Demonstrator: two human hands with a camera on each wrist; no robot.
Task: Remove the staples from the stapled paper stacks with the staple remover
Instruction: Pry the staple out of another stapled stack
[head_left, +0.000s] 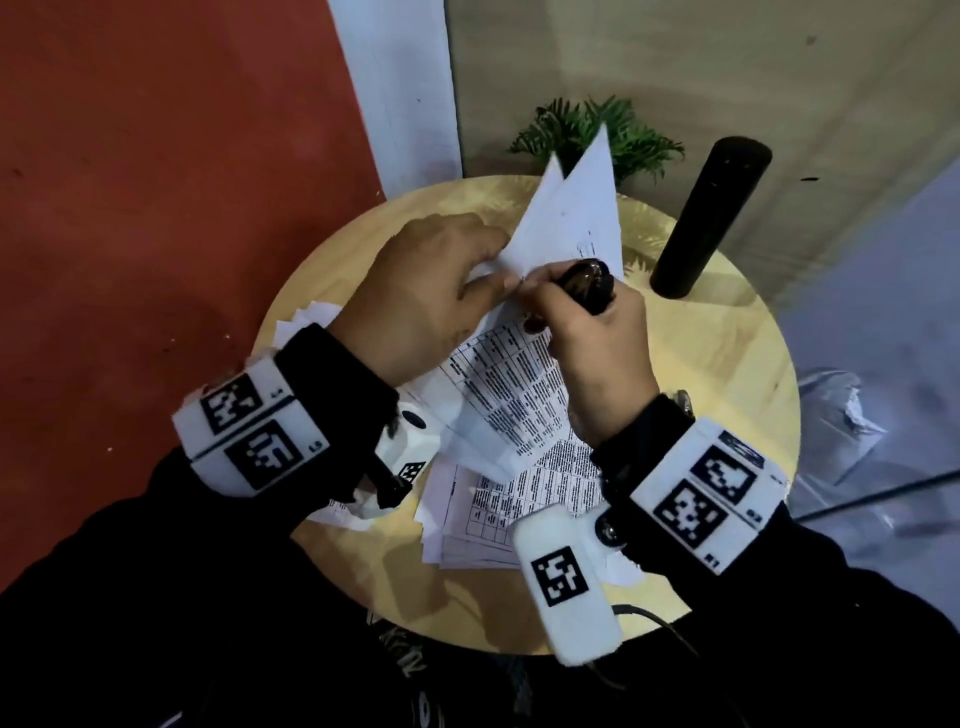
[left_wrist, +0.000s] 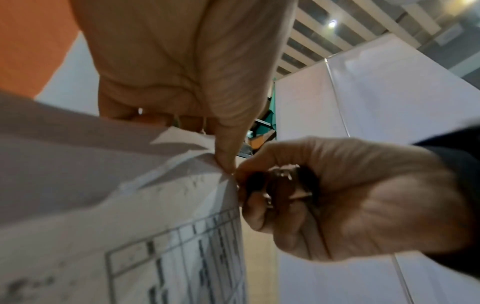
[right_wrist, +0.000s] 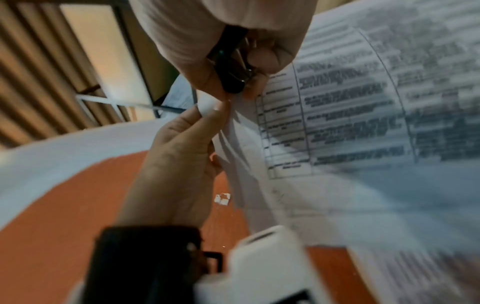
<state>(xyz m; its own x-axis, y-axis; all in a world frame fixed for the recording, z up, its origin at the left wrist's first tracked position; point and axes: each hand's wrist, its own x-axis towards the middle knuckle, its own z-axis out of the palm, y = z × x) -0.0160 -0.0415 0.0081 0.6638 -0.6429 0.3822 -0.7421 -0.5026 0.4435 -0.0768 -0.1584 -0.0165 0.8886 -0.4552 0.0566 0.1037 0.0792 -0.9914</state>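
Where left hand (head_left: 415, 291) pinches: staple remover (head_left: 587, 283).

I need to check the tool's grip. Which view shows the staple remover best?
The right wrist view: the staple remover shows its black body and metal parts at the paper stack corner. The left wrist view blurs it; the head view shows only its black top in the right hand.

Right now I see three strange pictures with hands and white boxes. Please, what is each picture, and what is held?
No machine: one person works, wearing three cameras. The head view looks down on a round table with loose papers, a black cylinder and a plant. The other two views come from the white wrist boxes. The left hand pinches a paper stack at its corner. The right hand grips the black staple remover at that corner.
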